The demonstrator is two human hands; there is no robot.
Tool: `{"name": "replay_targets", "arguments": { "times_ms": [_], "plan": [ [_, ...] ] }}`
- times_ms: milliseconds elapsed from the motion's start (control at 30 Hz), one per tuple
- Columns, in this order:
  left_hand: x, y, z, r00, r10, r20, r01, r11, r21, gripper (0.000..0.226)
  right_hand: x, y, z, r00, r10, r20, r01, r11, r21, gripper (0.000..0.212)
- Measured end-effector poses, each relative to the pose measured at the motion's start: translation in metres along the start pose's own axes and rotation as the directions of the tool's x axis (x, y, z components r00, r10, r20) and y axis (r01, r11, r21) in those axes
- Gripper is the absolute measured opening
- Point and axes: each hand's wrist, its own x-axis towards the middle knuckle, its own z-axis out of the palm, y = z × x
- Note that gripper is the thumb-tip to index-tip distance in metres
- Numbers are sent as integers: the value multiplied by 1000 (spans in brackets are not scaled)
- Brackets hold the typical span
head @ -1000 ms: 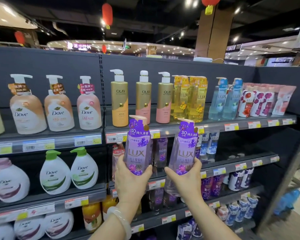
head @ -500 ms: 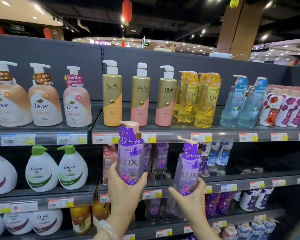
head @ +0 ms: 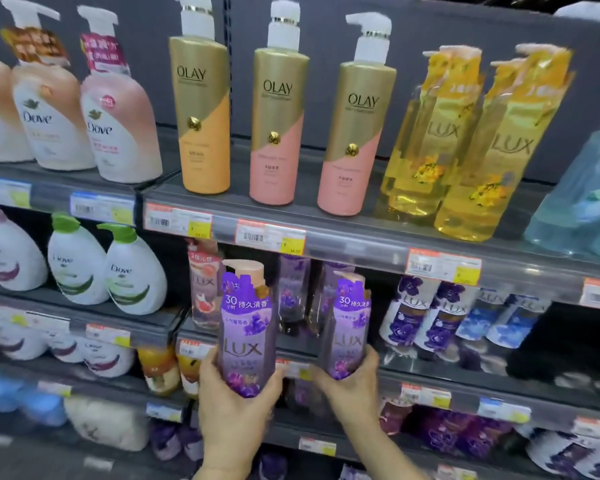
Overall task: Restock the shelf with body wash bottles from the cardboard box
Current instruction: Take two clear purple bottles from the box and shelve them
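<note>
Before shelf (head: 361, 367), hands (head: 236, 407) (head: 352, 386) around purple bottles (head: 246, 327) (head: 349, 323)

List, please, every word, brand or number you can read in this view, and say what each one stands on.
"OLAY": three gold pump bottles, top shelf.
"Dove": white pump bottles, left shelves.
"LUX": yellow bottles, top shelf.
"LUX", "30": left purple bottle and right purple bottle, held in the hands.
Price tags: too blurred to read.
</note>
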Motion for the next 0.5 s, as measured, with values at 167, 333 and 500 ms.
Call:
{"name": "replay_targets", "arguments": {
  "times_ms": [167,333,500],
  "plan": [
    [12,-15,11,999,29,-36,-26,997,70,76,51,-3,11,993,-119,-10,119,993,15,81],
    [24,-29,31,999,33,-8,-32,994,100,76,74,12,29,985,-151,-82,152,988,2,89],
    [44,-49,53,994,105,19,-106,989,101,71,82,30,39,972,-171,-162,178,983,34,90]
  ]
}}
